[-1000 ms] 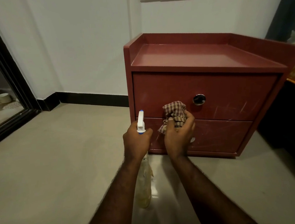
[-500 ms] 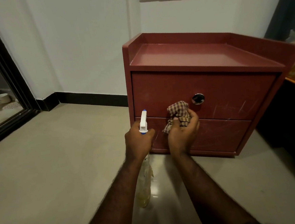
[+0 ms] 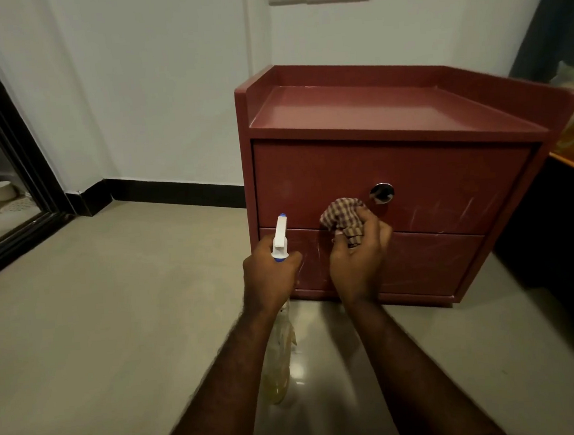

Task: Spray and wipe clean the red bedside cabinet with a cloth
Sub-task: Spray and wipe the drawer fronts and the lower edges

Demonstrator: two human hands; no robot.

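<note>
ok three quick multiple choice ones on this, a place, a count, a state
1. Where is the checked cloth? A on the floor B in a bucket C at the drawer fronts
2. How many drawer fronts does the red bedside cabinet show? A one B two C three
3. The left hand is A gripping the spray bottle B open on the floor C holding the cloth
Answers: 1C, the right hand holds it at the seam; 2B, one seam divides the front; 3A, it wraps the bottle's neck.
</note>
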